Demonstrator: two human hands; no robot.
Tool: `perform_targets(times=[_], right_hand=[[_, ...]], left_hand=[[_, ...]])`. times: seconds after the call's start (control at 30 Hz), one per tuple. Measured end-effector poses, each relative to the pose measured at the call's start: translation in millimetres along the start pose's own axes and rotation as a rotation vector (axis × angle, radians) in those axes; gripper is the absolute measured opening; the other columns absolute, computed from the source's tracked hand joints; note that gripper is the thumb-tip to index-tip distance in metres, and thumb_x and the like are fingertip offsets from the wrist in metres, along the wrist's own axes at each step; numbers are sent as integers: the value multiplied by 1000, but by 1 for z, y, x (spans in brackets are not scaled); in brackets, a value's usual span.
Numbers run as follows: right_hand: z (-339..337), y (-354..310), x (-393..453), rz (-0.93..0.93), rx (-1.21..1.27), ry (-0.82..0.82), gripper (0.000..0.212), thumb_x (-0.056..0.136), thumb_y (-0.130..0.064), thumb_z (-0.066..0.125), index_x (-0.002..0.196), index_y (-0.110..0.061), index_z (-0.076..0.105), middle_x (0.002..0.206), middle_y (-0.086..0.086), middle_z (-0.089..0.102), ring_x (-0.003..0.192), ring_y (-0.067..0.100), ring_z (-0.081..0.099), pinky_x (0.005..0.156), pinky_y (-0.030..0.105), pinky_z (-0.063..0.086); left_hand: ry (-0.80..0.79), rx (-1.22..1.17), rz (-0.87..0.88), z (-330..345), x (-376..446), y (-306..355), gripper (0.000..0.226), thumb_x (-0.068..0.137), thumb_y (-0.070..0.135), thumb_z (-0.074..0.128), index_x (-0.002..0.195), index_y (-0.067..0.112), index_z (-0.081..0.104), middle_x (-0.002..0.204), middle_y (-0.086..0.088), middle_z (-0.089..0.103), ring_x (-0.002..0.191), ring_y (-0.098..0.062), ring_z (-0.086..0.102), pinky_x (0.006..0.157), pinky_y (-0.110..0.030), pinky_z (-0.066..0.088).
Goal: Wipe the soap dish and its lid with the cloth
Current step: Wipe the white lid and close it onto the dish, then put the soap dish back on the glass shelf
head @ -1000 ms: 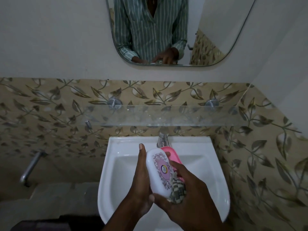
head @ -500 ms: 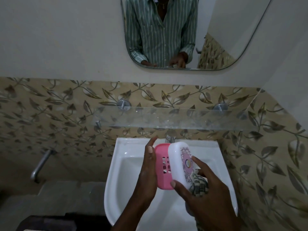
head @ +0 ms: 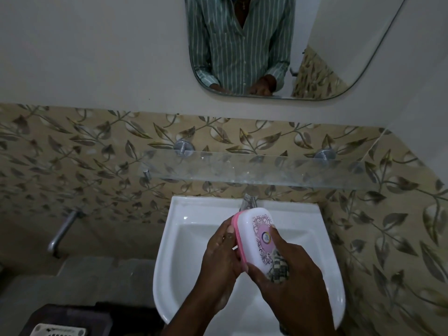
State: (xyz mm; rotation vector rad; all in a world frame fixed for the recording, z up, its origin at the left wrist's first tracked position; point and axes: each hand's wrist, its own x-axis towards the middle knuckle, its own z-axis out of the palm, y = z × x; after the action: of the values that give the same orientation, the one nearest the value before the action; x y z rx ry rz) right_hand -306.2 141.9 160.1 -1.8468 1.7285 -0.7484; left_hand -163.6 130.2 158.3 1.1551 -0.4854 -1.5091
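Head view: soap dish (head: 236, 235) and white lid (head: 254, 235) closed together, pink base edge showing along the left side, printed lid face turned toward camera, whole box tilted on edge above the white washbasin (head: 169, 251). Left hand (head: 219, 254) wrapped around the pink base side, thumb on the seam. Right hand (head: 288, 275) clamped on the lower lid face, checked cloth (head: 278, 269) bunched under the fingers and pressed against the lid; only a small patch of cloth visible, rest hidden by the hand. Tap (head: 248, 202) just behind the top end of the box. Glass shelf (head: 266, 169) above the basin, apart from everything held. Judgement: lid exterior wipe in progress, dish interior not reachable while closed. Risks: smooth plastic, possibly wet, held on edge by fingertips only, so hard rubbing could twist it out of the left grip and drop it into the basin; thumb pressure on the seam could pop the lid loose mid-stroke; small cloth contact patch likely to miss the rim groove; top end could knock the tap on an upward stroke.
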Motion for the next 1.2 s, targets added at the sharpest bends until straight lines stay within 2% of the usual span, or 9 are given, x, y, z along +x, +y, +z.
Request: perform_targets(times=[0.2,0.37,0.47,0.63,0.8,0.87,1.0,1.13,1.2], right_hand=[[1,2,2,10,-1,-42,92,52,-78,62,133,-56,25,118,-4,61,86,2,50,65,-2,33],[-3,7,5,-21,-50,-91,94,57,-70,77,140,-46,40,115,-1,58,86,3,53,60,-5,35],[-4,10,6,-53,-131,-98,90,55,-81,65,137,-53,39,118,-4,55,95,10,61,65,-1,36],[-25,1,17,102,50,-91,116,37,-100,50,141,-53,34,115,-13,58,104,8,60,89,24,51],[-37,-5,38,196,368,56,44,68,-64,78,102,-35,75,79,-9,75,77,7,69,79,36,57],[-41,-11,56,161,451,72,22,78,-43,80,95,-29,78,83,-13,77,81,5,71,80,34,58],[-57,-25,101,188,589,71,19,77,-31,83,91,-19,80,82,-2,78,79,15,75,77,40,61],[-65,-26,166,313,653,68,34,70,-23,87,77,7,73,82,26,74,75,32,74,68,52,60],[-64,-20,196,332,651,37,36,66,-23,89,73,9,72,84,27,73,73,31,73,73,57,57]], left_hand=[[12,-4,-15,1,2,-6,31,104,24,48,131,21,64,123,-7,75,108,-31,73,89,-58,59],[17,59,-45,2,4,-5,58,82,51,64,132,20,64,126,-11,73,108,-32,73,90,-58,59],[45,121,-47,-2,9,0,71,68,56,81,127,20,65,120,-10,75,102,-31,75,85,-51,63],[6,72,6,-8,19,14,38,88,28,73,118,8,67,110,-16,78,99,-33,76,77,-42,62],[-55,-61,49,-14,31,31,45,88,17,74,126,0,59,119,-24,73,110,-43,70,95,-53,57],[-70,-57,88,-9,37,41,48,84,14,76,128,5,57,119,-21,74,110,-40,71,94,-51,57],[-13,130,261,8,60,72,38,82,14,80,117,8,65,109,-15,77,101,-29,75,84,-44,63],[79,600,435,23,100,98,27,79,38,84,96,17,82,78,2,79,64,-5,68,62,-27,51],[118,737,446,30,117,106,35,76,49,81,92,17,84,74,0,79,65,-11,71,61,-32,53]])
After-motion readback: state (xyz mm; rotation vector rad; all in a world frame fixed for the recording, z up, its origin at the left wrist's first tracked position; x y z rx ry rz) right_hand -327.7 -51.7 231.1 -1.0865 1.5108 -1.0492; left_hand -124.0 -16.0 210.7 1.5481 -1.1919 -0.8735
